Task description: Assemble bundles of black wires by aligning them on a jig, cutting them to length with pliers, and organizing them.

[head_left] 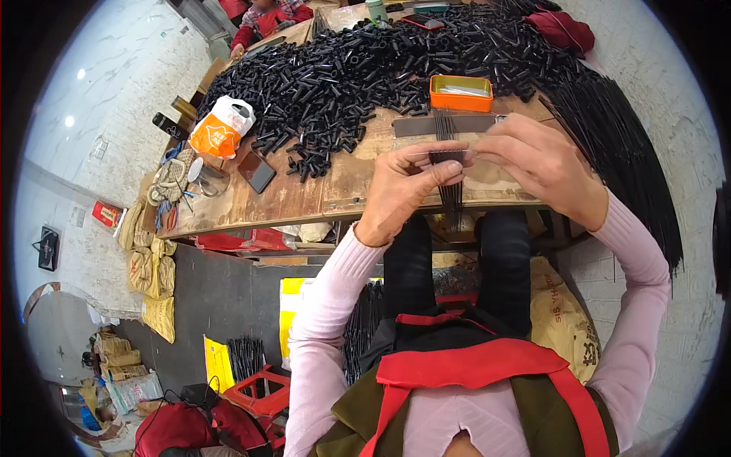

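Note:
My left hand (403, 186) is closed round a flat row of thin black rods (451, 196), pinching it between thumb and fingers above the table's front edge. A short dark band crosses the rods at the grip. My right hand (537, 164) is beside it, its thumb and fingertips pressed together near the row's right side. A thin light line runs across by the left fingers towards the right fingertips; what the right hand pinches is too small to make out. Behind the hands a flat dark bar (415, 126) lies on the wooden table (358, 171).
A big heap of short black tubes (327, 84) covers the table's back. An orange tin (461, 101) holds thin pale pieces. Long black rods (620, 145) hang over the right edge. A phone (257, 172) and a plastic bag (221, 135) lie left. Someone in red sleeves (263, 24) sits far left.

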`<state>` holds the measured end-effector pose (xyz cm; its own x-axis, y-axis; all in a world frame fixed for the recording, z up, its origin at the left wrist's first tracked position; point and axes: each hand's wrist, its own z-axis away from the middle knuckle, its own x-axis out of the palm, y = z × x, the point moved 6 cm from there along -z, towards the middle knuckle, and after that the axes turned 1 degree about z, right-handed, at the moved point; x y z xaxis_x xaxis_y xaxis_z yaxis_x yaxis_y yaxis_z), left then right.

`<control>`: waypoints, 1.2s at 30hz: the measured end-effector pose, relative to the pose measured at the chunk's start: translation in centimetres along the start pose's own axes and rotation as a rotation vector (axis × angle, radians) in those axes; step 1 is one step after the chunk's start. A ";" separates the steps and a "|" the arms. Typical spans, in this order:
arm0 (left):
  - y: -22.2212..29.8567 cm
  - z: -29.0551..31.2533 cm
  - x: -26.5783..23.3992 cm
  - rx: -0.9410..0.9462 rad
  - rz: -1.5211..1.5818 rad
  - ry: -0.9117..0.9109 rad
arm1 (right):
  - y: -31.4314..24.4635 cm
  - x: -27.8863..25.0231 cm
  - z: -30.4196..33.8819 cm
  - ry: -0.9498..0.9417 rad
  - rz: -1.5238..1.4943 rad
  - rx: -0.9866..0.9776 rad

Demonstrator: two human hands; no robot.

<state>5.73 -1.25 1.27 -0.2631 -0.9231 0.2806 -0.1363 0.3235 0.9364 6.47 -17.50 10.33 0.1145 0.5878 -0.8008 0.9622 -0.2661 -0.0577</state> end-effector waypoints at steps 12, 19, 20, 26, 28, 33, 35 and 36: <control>-9.4 -0.2 -3.5 0.408 -1.463 -0.192 | 11.8 7.4 4.2 -0.121 -0.251 0.542; -9.4 -1.1 -3.1 0.281 -1.535 -0.279 | 21.3 13.6 -0.2 -0.193 0.005 0.389; -9.3 -1.7 -2.7 0.249 -1.506 -0.317 | 23.5 14.4 -1.0 -0.195 0.119 0.360; -10.5 -2.7 -3.3 0.205 -1.506 -0.388 | 29.7 19.2 -1.7 -0.406 0.163 0.529; -10.2 -2.8 -3.2 0.173 -1.462 -0.383 | 29.6 18.7 -1.8 -0.395 0.127 0.549; -9.8 -2.8 -3.6 0.197 -1.472 -0.348 | 24.7 13.9 -2.1 -0.062 0.037 0.388; -10.0 -2.9 -3.7 0.169 -1.476 -0.342 | 22.2 15.1 -0.1 -0.109 0.029 0.346; -10.0 -2.9 -3.6 0.169 -1.462 -0.340 | 20.8 16.0 0.9 -0.141 0.033 0.290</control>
<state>10.79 -1.72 -8.53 -0.0014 -0.3612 -0.9325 -0.5651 -0.7690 0.2988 28.14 -14.33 -4.22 0.0896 0.4693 -0.8785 0.8457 -0.5018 -0.1818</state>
